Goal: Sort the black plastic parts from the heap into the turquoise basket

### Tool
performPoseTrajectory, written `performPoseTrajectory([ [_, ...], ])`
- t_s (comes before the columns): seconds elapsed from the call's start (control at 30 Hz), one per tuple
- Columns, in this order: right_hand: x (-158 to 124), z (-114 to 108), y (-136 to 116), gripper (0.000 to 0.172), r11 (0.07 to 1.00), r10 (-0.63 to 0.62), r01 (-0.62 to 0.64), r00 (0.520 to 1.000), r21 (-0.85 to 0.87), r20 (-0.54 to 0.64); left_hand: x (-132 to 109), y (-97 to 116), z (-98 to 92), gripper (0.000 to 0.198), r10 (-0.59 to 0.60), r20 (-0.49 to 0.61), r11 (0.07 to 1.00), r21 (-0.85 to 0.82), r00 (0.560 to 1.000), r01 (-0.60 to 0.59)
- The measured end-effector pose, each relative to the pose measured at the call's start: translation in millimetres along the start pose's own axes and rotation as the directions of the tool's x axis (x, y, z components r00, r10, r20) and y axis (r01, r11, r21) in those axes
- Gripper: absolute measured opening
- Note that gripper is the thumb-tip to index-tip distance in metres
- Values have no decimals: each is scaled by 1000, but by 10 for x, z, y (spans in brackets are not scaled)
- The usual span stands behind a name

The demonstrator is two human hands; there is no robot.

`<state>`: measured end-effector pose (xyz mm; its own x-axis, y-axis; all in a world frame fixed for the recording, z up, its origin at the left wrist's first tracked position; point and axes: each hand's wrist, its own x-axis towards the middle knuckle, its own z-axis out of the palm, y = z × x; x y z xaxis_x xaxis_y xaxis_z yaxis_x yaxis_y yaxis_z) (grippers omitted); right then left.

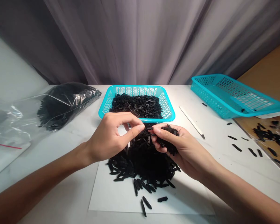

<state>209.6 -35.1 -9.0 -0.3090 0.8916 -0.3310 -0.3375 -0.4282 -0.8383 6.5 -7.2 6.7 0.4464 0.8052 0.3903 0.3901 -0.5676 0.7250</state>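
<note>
My left hand (pixel 113 135) pinches one small black plastic piece (pixel 149 128) between thumb and forefinger. My right hand (pixel 180 147) is cupped round a handful of the same black pieces (pixel 169 138), and its fingertips touch the piece that the left hand pinches. Both hands hover above a heap of black pieces (pixel 143 163) lying on a white sheet (pixel 121 196) on the table. Just behind the hands stands a turquoise basket (pixel 168 116) filled with more black pieces.
A clear plastic bag of black pieces (pixel 60 104) lies at the left. A second turquoise basket (pixel 235 95) sits at the right, with loose black pieces (pixel 236 147) scattered near it. A thin white stick (pixel 191 122) lies between the baskets. Grey curtains hang behind.
</note>
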Motion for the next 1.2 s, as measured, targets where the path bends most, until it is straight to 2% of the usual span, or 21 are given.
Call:
performPoseTrajectory([
  [0.07, 6, -2, 10, 16, 1000, 1, -1, 1000, 0, 0, 20, -75, -9, 16, -21, -39, 1000, 21, 999, 22],
  [0.17, 22, -10, 30, 20, 1000, 19, -19, 1000, 13, -15, 85, -288, -39, 9, -13, -258, 983, 173, 966, 59],
  [0.2, 28, -12, 37, 21, 999, 28, -28, 999, 21, -23, 106, -354, -47, 13, 7, -327, 969, 236, 945, 74],
  [0.23, 35, -13, 44, 21, 999, 37, -36, 999, 28, -30, 120, -401, -51, 26, 31, -351, 956, 283, 936, 74],
  [0.27, 40, -13, 50, 21, 999, 42, -41, 999, 28, -35, 124, -421, -48, 35, 46, -337, 953, 296, 940, 59],
  [0.3, 44, -10, 55, 21, 999, 38, -38, 999, 24, -37, 118, -414, -36, 36, 61, -286, 960, 280, 956, 22],
  [0.4, 42, 7, 65, 19, 1000, -23, 23, 999, -12, -45, 46, -269, 43, 13, 146, -96, 978, 165, 985, -129],
  [0.47, 29, 24, 65, 17, 996, -86, 84, 995, -42, -56, -10, -157, 106, 9, 192, -67, 975, 127, 979, -183],
  [0.53, 12, 39, 63, 17, 989, -130, 125, 989, -73, -70, -43, -91, 148, 7, 168, -69, 982, 95, 983, -161],
  [0.7, -2, 37, 57, 21, 970, -189, 176, 980, -168, -64, -42, -80, 150, 2, 17, -37, 1000, -24, 999, -18],
  [0.87, 2, 20, 58, 22, 938, -230, 207, 972, -278, -54, -50, -77, 152, 2, 7, -32, 998, -68, 999, -9],
  [1.0, -3, 24, 32, 22, 960, -188, 170, 980, -223, -61, -35, -70, 137, 5, 10, -52, 997, -76, 999, -13],
  [1.1, 6, 22, 5, 16, 980, -139, 131, 989, -148, -41, -14, -63, 106, 6, 0, -116, 998, -61, 993, -7],
  [1.2, 24, 14, -14, 19, 987, -115, 110, 993, -121, -39, -2, -68, 87, 7, -12, -163, 999, -41, 987, 5],
])
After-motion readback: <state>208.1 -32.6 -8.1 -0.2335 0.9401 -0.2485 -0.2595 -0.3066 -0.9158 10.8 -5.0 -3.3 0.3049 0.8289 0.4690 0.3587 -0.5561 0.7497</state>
